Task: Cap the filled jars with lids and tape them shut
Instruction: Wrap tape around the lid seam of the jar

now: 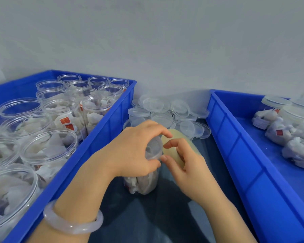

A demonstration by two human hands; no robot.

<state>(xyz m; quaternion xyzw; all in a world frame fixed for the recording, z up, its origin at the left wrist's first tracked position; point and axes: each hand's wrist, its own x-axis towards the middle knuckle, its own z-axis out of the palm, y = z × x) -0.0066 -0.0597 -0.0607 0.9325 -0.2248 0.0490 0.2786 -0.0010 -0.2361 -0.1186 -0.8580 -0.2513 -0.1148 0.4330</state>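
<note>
Dark tabletop between blue plastic crates: taping under way.
Left hand grips the clear lid on a filled clear plastic jar; right hand pinches a yellowish tape roll beside it. A slack grip risks crooked tape.

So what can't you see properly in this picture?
Head view only:
Lid on the held jar: mostly under the left hand; how well it sits is unclear.
Tape roll: partly behind the right hand; no loose end visible.
Red labels: too small to read.
Right crate: cut off by the picture's edge.
</note>
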